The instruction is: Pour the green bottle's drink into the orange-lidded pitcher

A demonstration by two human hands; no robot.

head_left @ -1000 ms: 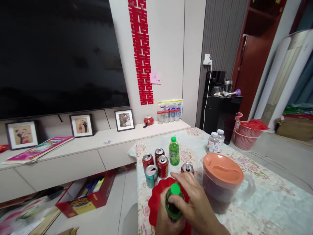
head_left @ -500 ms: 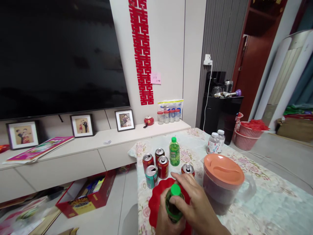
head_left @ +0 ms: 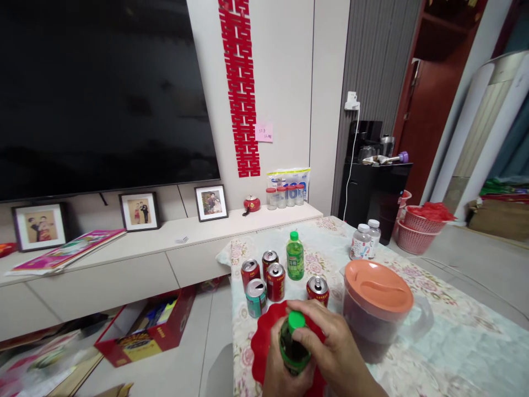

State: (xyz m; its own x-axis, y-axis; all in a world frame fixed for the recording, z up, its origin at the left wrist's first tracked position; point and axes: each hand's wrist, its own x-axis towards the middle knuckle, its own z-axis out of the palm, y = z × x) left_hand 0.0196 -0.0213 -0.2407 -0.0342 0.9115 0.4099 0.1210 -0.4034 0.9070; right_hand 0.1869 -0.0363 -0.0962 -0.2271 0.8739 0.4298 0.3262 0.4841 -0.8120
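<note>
My left hand is wrapped around a dark bottle with a green cap, held upright over a red scalloped plate. From the right, my right hand closes on the cap, its thumb against the near side and its fingers behind. Just beyond my hands stands an opened red can. To the left are several more opened cans, among them a teal can and a red can. A green drink bottle, capped, stands behind them.
A clear pitcher with an orange lid and dark contents stands right of my hands. Two white-capped bottles are behind it. The table has a floral cloth. A red box lies on the floor, left.
My right hand has shifted slightly down and its fingers are drawn in closer around the cap, showing more of the red can behind. The bottle stays in my left hand.
</note>
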